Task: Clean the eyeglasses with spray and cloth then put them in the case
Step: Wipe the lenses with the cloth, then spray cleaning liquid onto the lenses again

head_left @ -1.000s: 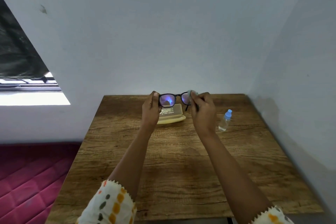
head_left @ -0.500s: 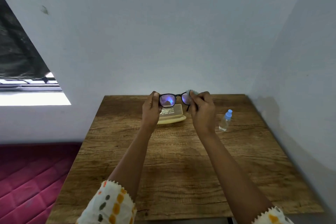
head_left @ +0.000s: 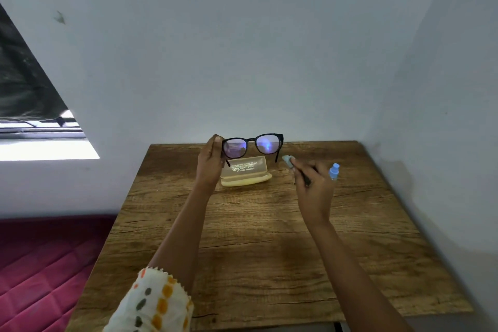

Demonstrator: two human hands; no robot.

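Head view: eyeglasses [head_left: 266, 144] jut rightward from left grip [head_left: 211, 167].

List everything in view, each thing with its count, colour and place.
glasses: one, black frame, held up over the case
case: one, cream, open, on the far middle of the table
cloth: one, pale blue-grey, pinched at the right hand's fingertips
bottle: one, clear with a blue cap, on the table behind the right hand
table: one, brown wood, in the corner
wall: pale grey, behind and right of the table
window: one, bright, at left
quilt: one, magenta, lower left
sleeve: one, white with orange and dark spots, left arm
left hand: grips the glasses' left end
right hand: holds the cloth, apart from the glasses
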